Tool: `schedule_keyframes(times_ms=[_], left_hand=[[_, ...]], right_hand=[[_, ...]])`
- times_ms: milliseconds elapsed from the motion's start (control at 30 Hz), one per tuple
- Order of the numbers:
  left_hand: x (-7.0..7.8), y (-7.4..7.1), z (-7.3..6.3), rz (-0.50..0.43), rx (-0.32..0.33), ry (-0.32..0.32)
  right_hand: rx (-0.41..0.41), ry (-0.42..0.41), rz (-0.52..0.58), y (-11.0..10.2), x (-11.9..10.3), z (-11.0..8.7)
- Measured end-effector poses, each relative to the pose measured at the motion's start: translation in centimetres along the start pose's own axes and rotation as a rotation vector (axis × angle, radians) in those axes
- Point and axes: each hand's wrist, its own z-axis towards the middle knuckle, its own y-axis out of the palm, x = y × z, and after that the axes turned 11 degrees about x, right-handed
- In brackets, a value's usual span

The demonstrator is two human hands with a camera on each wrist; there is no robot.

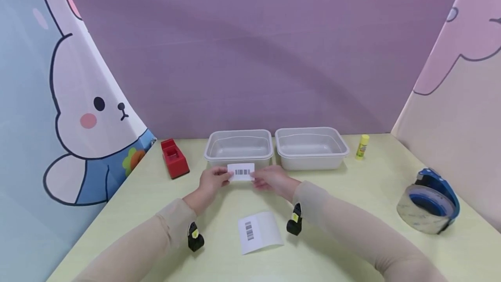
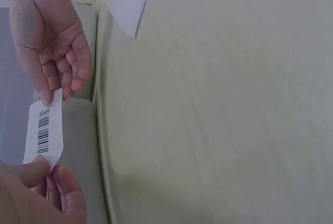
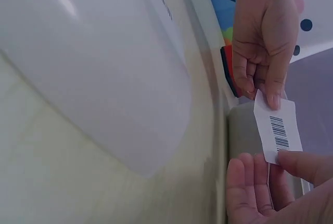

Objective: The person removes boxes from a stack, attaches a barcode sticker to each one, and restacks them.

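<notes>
A small white barcode label (image 1: 240, 172) is stretched between both hands, just in front of the left white plastic tub (image 1: 238, 133). My left hand (image 1: 211, 182) pinches its left end between thumb and fingers. The opposite end is pinched by my right hand (image 1: 275, 179); the right wrist view shows the thumb on the label's (image 3: 278, 130) face. Whether the label touches the tub's front wall, I cannot tell. Nearer on the table lies a backing sheet (image 1: 270, 229) with another barcode label (image 1: 250, 233) on it, one edge curling up.
A second white tub (image 1: 313, 162) stands right of the first. Farther right are a yellow glue stick (image 1: 362, 147) and a blue tape dispenser (image 1: 428, 201) with a clear roll. A red tape dispenser-like holder (image 1: 174, 159) sits at the left. A purple curtain (image 1: 250, 55) hangs behind.
</notes>
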Motion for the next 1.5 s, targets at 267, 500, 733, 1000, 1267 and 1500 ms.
schedule_keyframes(times_ms=[267, 500, 733, 1000, 1267, 1500], left_hand=[[-1.0, 0.5, 1.6, 0.067, 0.062, -0.030], [-1.1, 1.1, 2.1, 0.086, 0.112, -0.034], [-1.0, 1.3, 2.4, 0.095, 0.136, -0.065], [-1.3, 1.4, 3.0, -0.003, 0.146, -0.120], [-1.1, 2.0, 3.0, -0.069, 0.183, -0.159], [-0.7, 1.7, 2.8, -0.022, 0.203, -0.151]], right_hand=[[0.078, 0.036, 0.031, 1.3, -0.1, 0.9], [0.106, 0.079, 0.054, 1.6, -0.1, 1.8], [0.140, 0.071, 0.075, 1.9, 0.1, 2.6], [0.181, 0.072, 0.109, 2.3, 0.4, 3.4], [0.197, 0.055, 0.104, 2.4, 0.4, 3.3], [0.201, 0.060, 0.125, 2.6, 0.4, 3.1]])
